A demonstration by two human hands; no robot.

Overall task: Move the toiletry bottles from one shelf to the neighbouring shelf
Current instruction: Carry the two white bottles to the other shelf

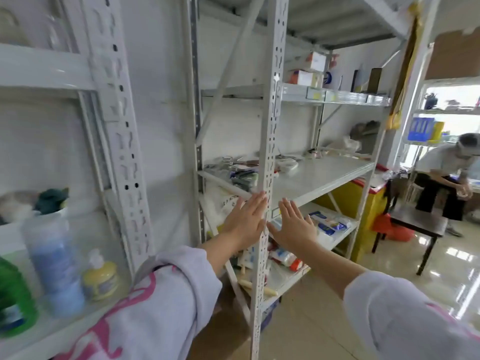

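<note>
Three toiletry bottles stand on the near left shelf [31, 331]: a green bottle [14, 300] at the far left, a tall blue and white bottle [55, 263] and a small yellow pump bottle [101, 279]. My left hand [245, 222] and my right hand [293, 224] are stretched out flat with fingers apart, one on each side of the white perforated post [270, 141] of the neighbouring rack. Both hands hold nothing. The neighbouring rack's middle shelf [319, 178] is just above my fingertips.
Small clutter lies at the back and left of that middle shelf. Lower shelves hold packets [327, 224] and tubes. Boxes [306, 77] sit on the upper shelf. A person [446, 178] sits at the right beside a dark table [415, 224]. A yellow bin [363, 203] stands behind the rack.
</note>
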